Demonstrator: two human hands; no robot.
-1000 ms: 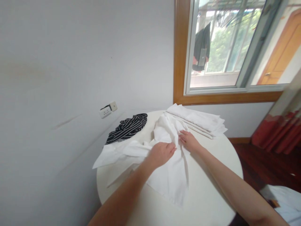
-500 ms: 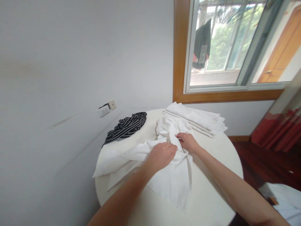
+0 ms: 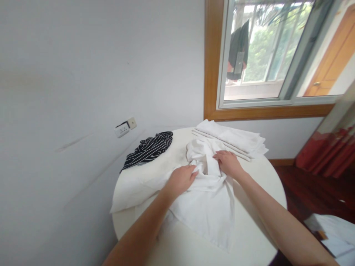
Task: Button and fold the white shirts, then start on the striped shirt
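Observation:
A crumpled white garment [image 3: 205,214] lies across the round white table [image 3: 257,225], with its middle bunched up and one long part spread out to the left. My left hand [image 3: 181,179] is closed on the fabric left of the bunched middle, thumb and fingers together. On the other side of that bunch, my right hand [image 3: 227,162] grips the cloth with curled fingers. Its fingertips are partly hidden in the folds. A black garment with white stripes [image 3: 149,149] is heaped beyond my left hand, near the wall.
Folded white cloths [image 3: 231,136] are stacked at the table's far right, below the window [image 3: 263,55]. A wall socket [image 3: 122,130] is on the left. A red and beige curtain [image 3: 321,147] hangs at right. More white fabric [image 3: 335,232] shows low on the right.
My hands have moved apart, the left one leftward and the right one slightly right and away from me. The garment's middle has opened a little, and its lower part has shifted right.

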